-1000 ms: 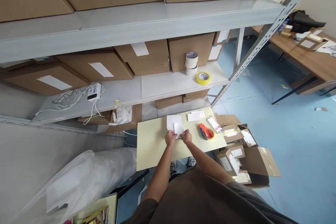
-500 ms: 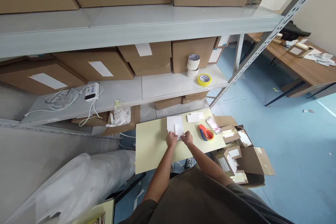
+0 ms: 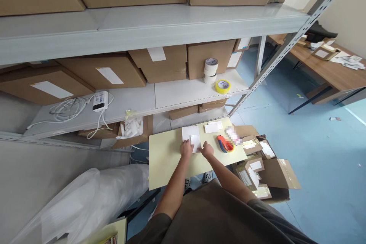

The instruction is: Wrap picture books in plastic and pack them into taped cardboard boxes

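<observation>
A small white paper (image 3: pixel 195 142) lies over a larger white sheet (image 3: pixel 189 131) on the pale yellow table (image 3: pixel 162 160). My left hand (image 3: pixel 186 148) rests at the left edge of the small paper, fingers bent and pressed on it. At its lower right edge my right hand (image 3: pixel 207 149) has its fingertips together on the paper's corner. More white papers (image 3: pixel 211 127) lie behind my right hand. A red and blue tape dispenser (image 3: pixel 225 144) sits to the right, beside a blurred white and pink item (image 3: pixel 233 136).
An open carton (image 3: pixel 274 175) of small boxes stands right of the table. Shelving (image 3: pixel 171 99) ahead holds cartons, white tape rolls (image 3: pixel 211 69), yellow tape (image 3: pixel 222 86) and a white device (image 3: pixel 100 101). Plastic wrap (image 3: pixel 94 194) lies at left.
My left hand has shifted slightly up and flattened over the paper's left side. My right hand has moved slightly right, its fingers lower against the paper's edge.
</observation>
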Available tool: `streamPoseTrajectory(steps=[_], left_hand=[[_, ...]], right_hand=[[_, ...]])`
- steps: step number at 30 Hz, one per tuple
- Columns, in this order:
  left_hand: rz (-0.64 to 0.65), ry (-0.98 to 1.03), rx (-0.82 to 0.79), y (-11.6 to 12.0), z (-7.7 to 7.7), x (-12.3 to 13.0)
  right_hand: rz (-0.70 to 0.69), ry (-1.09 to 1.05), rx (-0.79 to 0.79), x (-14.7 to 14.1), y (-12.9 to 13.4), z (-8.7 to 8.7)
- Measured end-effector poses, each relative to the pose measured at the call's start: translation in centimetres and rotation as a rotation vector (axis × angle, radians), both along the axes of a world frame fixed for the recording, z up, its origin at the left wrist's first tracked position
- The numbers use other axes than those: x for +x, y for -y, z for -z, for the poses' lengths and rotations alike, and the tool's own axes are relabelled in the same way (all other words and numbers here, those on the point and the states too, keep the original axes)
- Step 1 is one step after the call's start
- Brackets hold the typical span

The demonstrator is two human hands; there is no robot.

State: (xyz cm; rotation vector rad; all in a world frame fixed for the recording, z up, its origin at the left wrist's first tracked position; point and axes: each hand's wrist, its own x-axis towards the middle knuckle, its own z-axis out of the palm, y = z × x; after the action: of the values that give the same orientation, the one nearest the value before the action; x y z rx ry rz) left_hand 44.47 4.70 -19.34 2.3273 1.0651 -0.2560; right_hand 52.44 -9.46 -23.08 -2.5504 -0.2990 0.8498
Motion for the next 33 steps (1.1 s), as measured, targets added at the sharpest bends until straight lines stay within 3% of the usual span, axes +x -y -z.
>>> streamPoseTrajectory(steps=[4,7,12,16,20,23,25,28,30,33], left_hand=[[0.265,0.169,0.137,0.3,1.0,0.0],[0.305,0.153,0.121,0.1,2.8,-0.5],[0.335,0.167,0.102,-0.6,5.7,-1.4],[0.302,0.223,0.041,-0.9,6.9,-1.0],[0.275,0.264,-0.089,-2.2,7.3,-0.7],[0.287,0.329,-0.191,-4.3,6.9,-1.5],[0.234,0.340,-0.230,-6.0,6.3,-2.9],[-0.011,0.317,-0.249,-8.2,5.5,-6.0],[-0.173,0.362,-0.318,-9.1,5.4,-8.2],[-0.293,0.523,-0.569,-9.4,5.6,-10.9]], right_hand=[[-0.213,0.169,0.084,0.6,-1.0,-0.4],[-0.322,0.076,0.026,1.0,-1.1,0.0],[-0.355,-0.058,-0.034,1.4,-0.6,1.0],[-0.259,-0.071,0.150,1.2,-0.1,2.2],[0.007,-0.105,0.389,-0.3,0.2,3.6],[0.123,-0.092,0.492,-2.1,-0.4,3.8],[0.116,-0.078,0.601,-3.3,-1.1,3.4],[0.044,-0.033,0.734,-4.5,-2.8,2.5],[0.083,0.021,0.709,-4.9,-4.2,2.4],[0.148,-0.075,0.572,-5.6,-6.7,3.0]])
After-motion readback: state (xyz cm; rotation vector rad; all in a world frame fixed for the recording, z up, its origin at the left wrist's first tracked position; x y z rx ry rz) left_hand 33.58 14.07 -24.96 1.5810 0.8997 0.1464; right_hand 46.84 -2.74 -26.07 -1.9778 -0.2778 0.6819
